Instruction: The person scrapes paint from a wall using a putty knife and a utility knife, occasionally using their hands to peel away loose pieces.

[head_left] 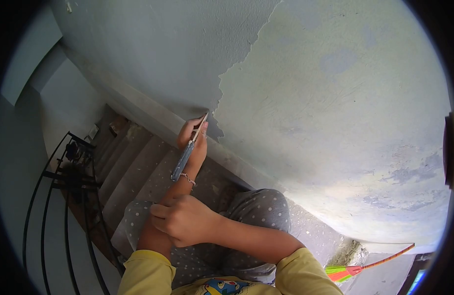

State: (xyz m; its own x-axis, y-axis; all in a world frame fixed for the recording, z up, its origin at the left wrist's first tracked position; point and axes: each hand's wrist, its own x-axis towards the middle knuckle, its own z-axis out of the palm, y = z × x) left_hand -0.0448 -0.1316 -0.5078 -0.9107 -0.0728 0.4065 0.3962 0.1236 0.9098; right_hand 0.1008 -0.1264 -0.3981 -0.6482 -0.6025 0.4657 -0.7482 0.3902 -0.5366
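My left hand (195,135) is closed on a putty knife (184,158) with a worn blue-grey handle. Seen nearly edge-on, its thin blade points up, and the tip is close to or touching the wall. Just right of the tip runs the ragged edge between grey-blue paint (187,64) and a paler, stripped-looking surface (305,98). A beaded bracelet (188,178) circles my left wrist. My right hand (180,220) crosses over and rests on my left forearm with its fingers curled; no object shows in it, though its palm is hidden.
Concrete stairs (133,164) descend at the left, beside a black metal railing (67,216). A ledge (153,105) runs along the wall's foot. At lower right lies a broom (384,258) with bright green and red bristles, near broken plaster (349,253). My dotted trouser knees are below my hands.
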